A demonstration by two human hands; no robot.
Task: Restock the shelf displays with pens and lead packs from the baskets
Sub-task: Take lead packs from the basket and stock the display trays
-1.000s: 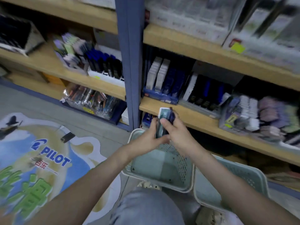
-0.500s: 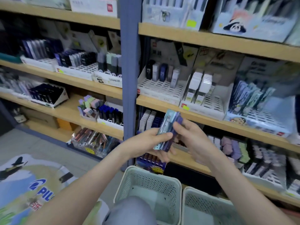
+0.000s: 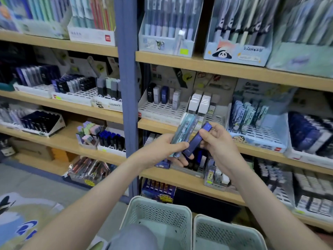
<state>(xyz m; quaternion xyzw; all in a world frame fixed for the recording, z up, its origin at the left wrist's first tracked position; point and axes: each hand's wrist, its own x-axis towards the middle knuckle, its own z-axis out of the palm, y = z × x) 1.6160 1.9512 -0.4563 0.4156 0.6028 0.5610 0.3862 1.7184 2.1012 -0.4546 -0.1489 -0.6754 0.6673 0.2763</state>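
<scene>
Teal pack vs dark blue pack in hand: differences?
Colour: the teal pack is pale and translucent, the dark blue pack opaque. Grip: the left hand holds the teal pack; the right hand pinches the dark blue pack's upper end. Both are slim, tilted alike, side by side.

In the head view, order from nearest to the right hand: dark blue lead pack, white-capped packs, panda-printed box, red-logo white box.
1. dark blue lead pack: pinched in right hand.
2. white-capped packs: shelf just above.
3. panda-printed box: top shelf.
4. red-logo white box: top left.
</scene>
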